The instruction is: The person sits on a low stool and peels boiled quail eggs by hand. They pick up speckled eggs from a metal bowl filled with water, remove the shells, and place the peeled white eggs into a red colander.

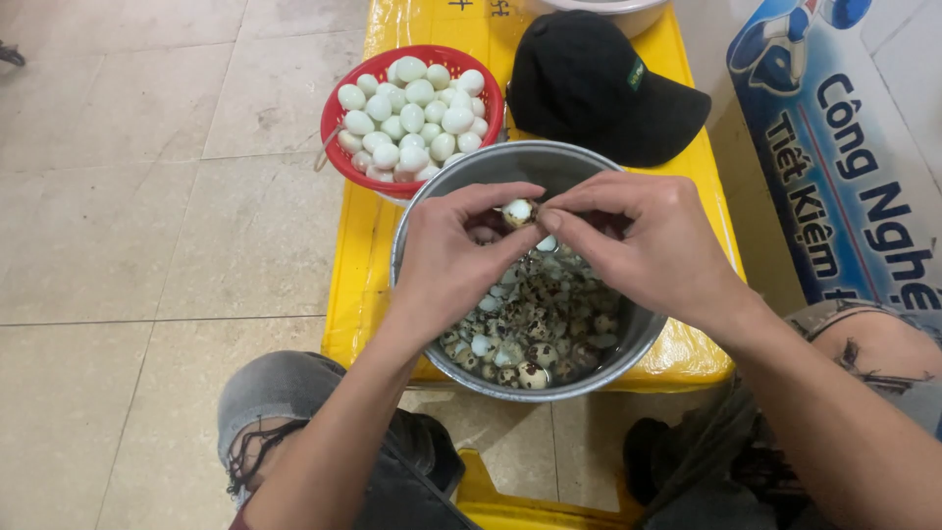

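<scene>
Peeling step in hand: your left hand point(453, 257) and right hand point(640, 240) both pinch one quail egg point(517, 211) over the metal bowl point(429, 201).

The egg sits between your fingertips, just above the bowl's far side, white showing on top with speckled shell clinging below, so I'd judge it partly peeled. Both hands are closed on it in a fingertip grip. The bowl holds speckled eggs and loose shell point(535, 329); the red basket point(336, 110) beyond it, touching the rim, holds peeled white eggs point(412, 123). The black cap point(589, 83) lies beside it on the yellow bench point(358, 265). Finishing calls for light thumb pressure; the white tears easily.
</scene>
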